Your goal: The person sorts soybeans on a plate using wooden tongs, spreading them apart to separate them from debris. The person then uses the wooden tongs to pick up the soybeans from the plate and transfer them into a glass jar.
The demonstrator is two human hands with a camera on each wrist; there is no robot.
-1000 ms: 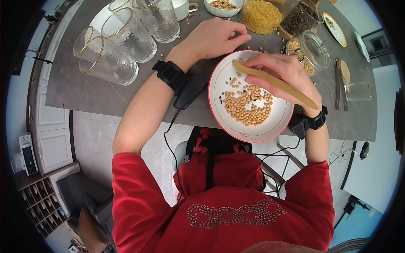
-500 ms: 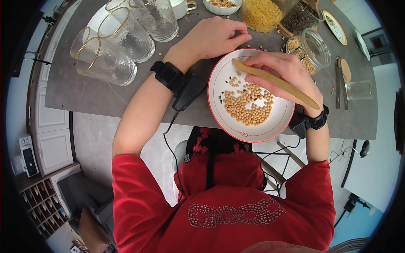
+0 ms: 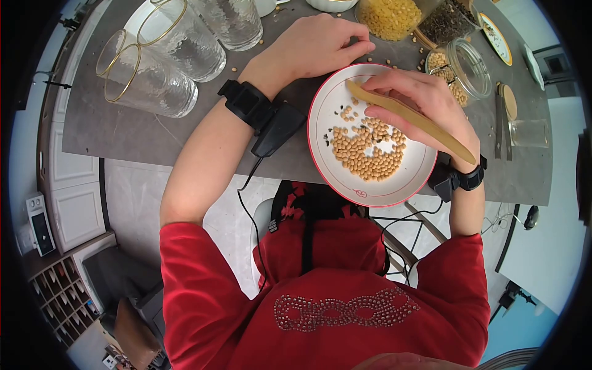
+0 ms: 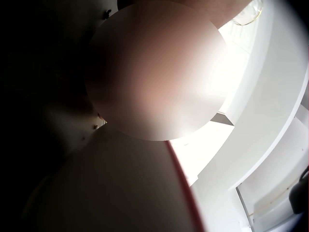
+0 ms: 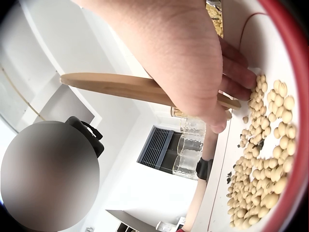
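Observation:
In the head view, my right hand (image 3: 435, 95) holds curved wooden tongs (image 3: 445, 140) over a white plate (image 3: 375, 198) with a red rim. Pale soybeans (image 3: 364, 157) are spread over the plate, with a few dark leaf bits (image 3: 327, 139) among them. The right wrist view has the fingers (image 5: 239, 72) and the tongs' tips close over the beans' upper edge. My left hand (image 3: 324, 44) rests on the table just beyond the plate's upper left rim, fingers loosely bent and holding nothing. Its wrist view is dark and blurred.
Tall gold-rimmed glasses (image 3: 154, 77) stand at the left. Past the plate are a jar of yellow pasta (image 3: 388, 18), a jar of dark leaves (image 3: 449, 23) and a tipped clip-lid jar of soybeans (image 3: 456, 92). Dark flat tongs (image 3: 498, 126) and a small glass (image 3: 530, 132) lie right.
The head view has shifted a little, so the plate and both hands appear slightly higher and further right. Hands, tongs and beans keep nearly the same places relative to the plate.

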